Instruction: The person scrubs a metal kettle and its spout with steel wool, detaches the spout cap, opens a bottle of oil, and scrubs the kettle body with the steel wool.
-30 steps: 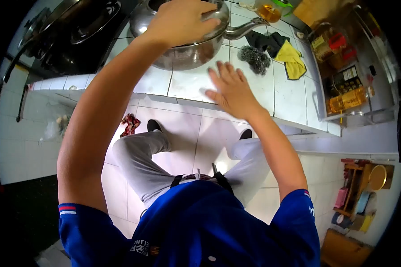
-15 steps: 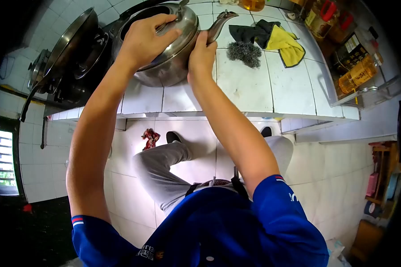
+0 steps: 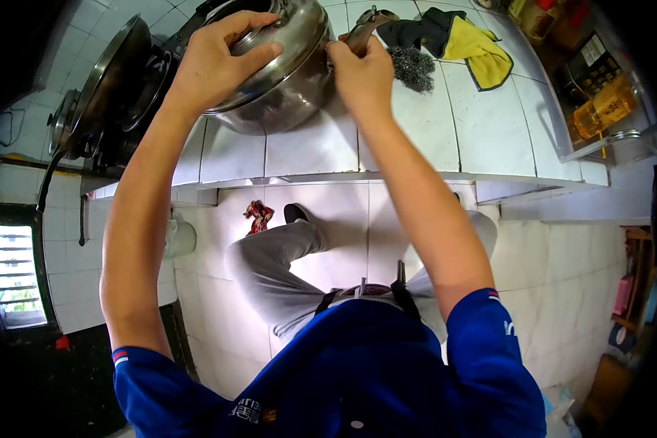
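A shiny metal kettle (image 3: 285, 98) stands on the white tiled counter, its spout (image 3: 369, 25) pointing right. My left hand (image 3: 215, 62) lies on the kettle's upper left side, with the thumb apart from the fingers and the fingertips near the handle fitting on top. The kettle's spout is pinched near its base by my right hand (image 3: 361, 77). Part of the kettle's top is hidden by my left hand. Right of my right hand lie a grey steel-wool scourer (image 3: 414, 69) and a black and yellow cloth (image 3: 474, 51).
Pans (image 3: 109, 73) stand at the left on the stove. Along the right side, a rack (image 3: 580, 152) holds oil bottles (image 3: 602, 109) and other containers. The counter's front edge (image 3: 409, 177) runs below my forearms. A red patterned cloth (image 3: 258, 217) is on the floor.
My right hand has come from open above the counter to a grip on the spout. My left hand has moved back from the kettle's top to its left side. The kettle's spout has turned.
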The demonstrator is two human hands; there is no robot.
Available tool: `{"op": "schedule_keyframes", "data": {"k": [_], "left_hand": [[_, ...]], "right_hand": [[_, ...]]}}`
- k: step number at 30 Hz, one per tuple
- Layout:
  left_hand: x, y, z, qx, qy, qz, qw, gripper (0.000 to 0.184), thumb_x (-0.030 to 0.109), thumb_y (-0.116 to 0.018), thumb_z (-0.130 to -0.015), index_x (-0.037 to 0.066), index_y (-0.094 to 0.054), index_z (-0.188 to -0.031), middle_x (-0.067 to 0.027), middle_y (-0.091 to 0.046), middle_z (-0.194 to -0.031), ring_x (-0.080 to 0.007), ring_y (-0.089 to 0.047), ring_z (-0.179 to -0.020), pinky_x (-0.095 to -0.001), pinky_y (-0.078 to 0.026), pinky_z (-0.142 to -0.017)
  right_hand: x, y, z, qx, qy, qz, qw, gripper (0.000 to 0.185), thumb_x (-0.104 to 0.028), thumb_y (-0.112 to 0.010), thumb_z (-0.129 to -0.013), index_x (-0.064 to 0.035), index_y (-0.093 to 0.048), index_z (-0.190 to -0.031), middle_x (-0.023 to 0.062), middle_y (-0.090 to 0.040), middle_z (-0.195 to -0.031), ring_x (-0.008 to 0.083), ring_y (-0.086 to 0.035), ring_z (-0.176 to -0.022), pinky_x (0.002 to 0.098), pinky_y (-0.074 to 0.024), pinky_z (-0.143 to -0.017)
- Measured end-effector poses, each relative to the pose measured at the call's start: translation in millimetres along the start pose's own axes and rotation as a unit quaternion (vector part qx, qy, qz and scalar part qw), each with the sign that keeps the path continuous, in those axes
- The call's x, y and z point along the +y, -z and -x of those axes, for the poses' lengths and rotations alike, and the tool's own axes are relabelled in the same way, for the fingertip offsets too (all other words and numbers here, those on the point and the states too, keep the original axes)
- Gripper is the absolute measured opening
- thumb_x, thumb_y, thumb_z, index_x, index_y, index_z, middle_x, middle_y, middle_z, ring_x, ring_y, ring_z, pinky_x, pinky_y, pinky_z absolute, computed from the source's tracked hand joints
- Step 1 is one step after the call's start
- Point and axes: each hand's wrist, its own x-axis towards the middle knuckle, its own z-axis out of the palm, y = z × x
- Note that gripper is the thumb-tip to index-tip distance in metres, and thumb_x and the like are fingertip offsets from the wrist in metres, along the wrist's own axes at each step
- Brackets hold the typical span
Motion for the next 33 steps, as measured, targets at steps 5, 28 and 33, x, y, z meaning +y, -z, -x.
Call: {"op": "schedule_keyframes", "data": {"k": [5, 28, 33], "left_hand": [[-7.7, 6.1, 1.3, -0.038, -0.008, 0.03, 0.999, 0.039, 0.013, -0.074, -0.09, 0.005, -0.064, -0.128, -0.0033, -0.068, -0.111, -0.0095, -0.061, -0.101, -0.0253, -0.048, -0.092], [-30.7, 13.5, -1.2, -0.043, -0.357, -0.069, 0.931, 0.068, 0.039, -0.075, -0.084, -0.003, -0.055, -0.135, -0.0226, -0.071, -0.104, -0.026, -0.074, -0.075, -0.0342, -0.063, -0.066], [-34.3, 11.0, -3.0, -0.055, -0.344, -0.013, 0.937, 0.068, 0.038, -0.075, -0.083, -0.004, -0.056, -0.133, -0.0251, -0.071, -0.103, -0.0293, -0.075, -0.076, -0.0357, -0.065, -0.071]], "right_hand": [[-1.0, 21.0, -1.5, -0.114, -0.042, -0.061, 0.991, 0.025, -0.016, -0.077, -0.072, -0.0028, -0.065, -0.089, 0.0023, -0.064, -0.077, 0.0111, -0.059, -0.072, 0.0283, -0.0492, -0.071], [-36.7, 130.1, -60.5, -0.327, 0.074, 0.329, 0.883, 0.049, 0.004, -0.057, -0.076, -0.0005, -0.059, -0.125, 0.0108, -0.065, -0.114, 0.0197, -0.061, -0.106, 0.0303, -0.0455, -0.097], [-82.3, 134.4, -66.5, -0.386, 0.042, 0.169, 0.906, 0.047, -0.005, -0.057, -0.067, 0.0041, -0.063, -0.113, 0.0101, -0.064, -0.113, 0.0175, -0.058, -0.106, 0.0296, -0.0419, -0.099]]}}
